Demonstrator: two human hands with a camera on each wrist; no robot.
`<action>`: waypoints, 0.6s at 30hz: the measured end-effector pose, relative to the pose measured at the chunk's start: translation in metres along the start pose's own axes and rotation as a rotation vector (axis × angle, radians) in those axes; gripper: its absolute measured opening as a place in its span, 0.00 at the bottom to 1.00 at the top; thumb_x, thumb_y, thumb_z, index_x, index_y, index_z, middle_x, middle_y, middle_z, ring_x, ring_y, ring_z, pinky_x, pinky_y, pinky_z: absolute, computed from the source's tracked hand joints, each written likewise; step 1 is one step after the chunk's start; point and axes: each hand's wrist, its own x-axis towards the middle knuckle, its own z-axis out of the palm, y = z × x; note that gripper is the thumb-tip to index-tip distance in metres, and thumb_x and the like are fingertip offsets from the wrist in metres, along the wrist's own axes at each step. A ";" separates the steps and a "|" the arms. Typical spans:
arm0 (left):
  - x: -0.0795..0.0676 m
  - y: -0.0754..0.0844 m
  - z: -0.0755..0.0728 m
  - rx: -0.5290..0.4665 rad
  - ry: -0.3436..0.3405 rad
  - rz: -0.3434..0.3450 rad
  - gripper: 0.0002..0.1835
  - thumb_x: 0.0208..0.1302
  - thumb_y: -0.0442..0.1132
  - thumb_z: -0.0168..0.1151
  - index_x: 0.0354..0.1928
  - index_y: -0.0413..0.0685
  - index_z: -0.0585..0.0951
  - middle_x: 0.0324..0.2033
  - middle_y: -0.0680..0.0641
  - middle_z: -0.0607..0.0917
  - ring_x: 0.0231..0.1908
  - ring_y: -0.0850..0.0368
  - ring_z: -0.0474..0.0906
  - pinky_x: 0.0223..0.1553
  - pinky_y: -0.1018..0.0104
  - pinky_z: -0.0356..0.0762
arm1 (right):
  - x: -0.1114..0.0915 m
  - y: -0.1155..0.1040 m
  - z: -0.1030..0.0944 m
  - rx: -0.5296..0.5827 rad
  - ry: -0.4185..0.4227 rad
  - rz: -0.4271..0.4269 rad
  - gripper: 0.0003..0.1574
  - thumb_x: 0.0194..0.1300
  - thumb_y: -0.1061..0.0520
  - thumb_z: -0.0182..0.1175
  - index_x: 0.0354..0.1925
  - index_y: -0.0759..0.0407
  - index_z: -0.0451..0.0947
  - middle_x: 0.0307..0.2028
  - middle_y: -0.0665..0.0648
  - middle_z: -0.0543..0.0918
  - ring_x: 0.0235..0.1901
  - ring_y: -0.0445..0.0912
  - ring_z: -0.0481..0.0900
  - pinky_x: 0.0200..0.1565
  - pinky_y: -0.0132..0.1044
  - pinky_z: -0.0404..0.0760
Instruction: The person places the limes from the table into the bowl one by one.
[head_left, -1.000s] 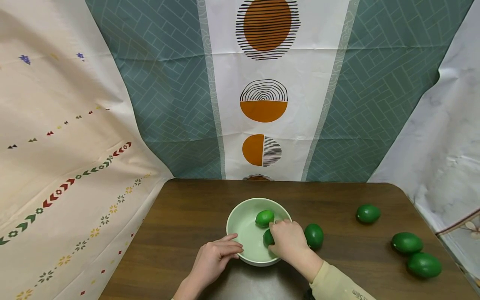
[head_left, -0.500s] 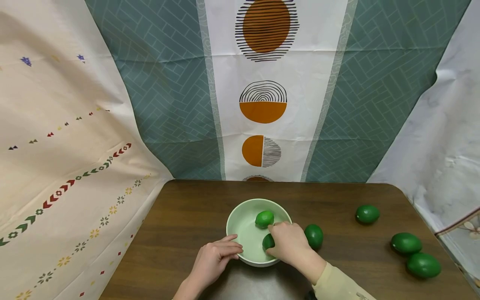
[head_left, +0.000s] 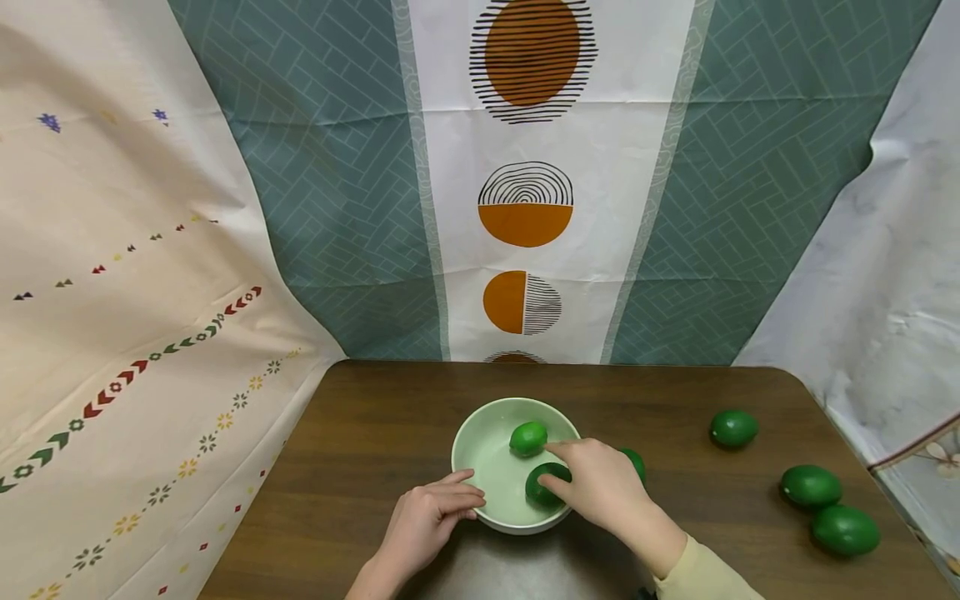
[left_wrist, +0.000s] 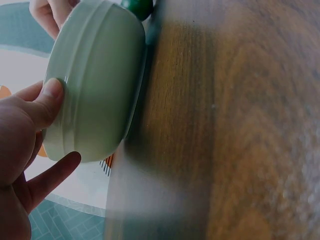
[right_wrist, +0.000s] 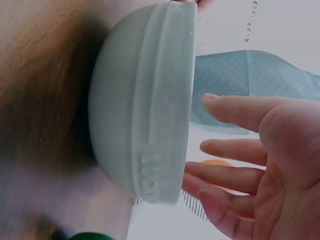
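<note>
A pale green bowl [head_left: 487,475] stands on the brown table. Inside it lie a bright green lime [head_left: 528,437] and, nearer the right hand, a larger dark green, egg-shaped fruit [head_left: 538,493]. My left hand [head_left: 427,518] holds the bowl's near-left rim; in the left wrist view the thumb [left_wrist: 53,92] presses the outer wall. Over the bowl's right rim reaches my right hand [head_left: 606,485], its thumb and fingers spread apart around the dark fruit. No fruit shows between those fingers [right_wrist: 235,151] in the right wrist view, where the bowl's wall hides the inside.
Another dark green fruit [head_left: 635,463] sits right of the bowl, partly hidden by the right hand. Farther right are a single fruit [head_left: 733,428] at the back and two more, one fruit [head_left: 811,486] beside the other [head_left: 846,530]. Patterned cloths [head_left: 360,208] hang around the table [head_left: 390,400].
The right hand has opened and drawn back to the right, letting go of the dark green fruit, which now shows more fully in the bowl. The left hand stays on the rim.
</note>
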 end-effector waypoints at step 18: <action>0.000 -0.003 0.002 -0.022 0.010 0.017 0.14 0.54 0.31 0.83 0.42 0.55 0.94 0.44 0.62 0.92 0.55 0.50 0.89 0.54 0.71 0.85 | -0.022 0.049 -0.025 0.122 0.018 0.171 0.19 0.70 0.46 0.73 0.57 0.46 0.90 0.20 0.41 0.76 0.17 0.37 0.65 0.17 0.35 0.64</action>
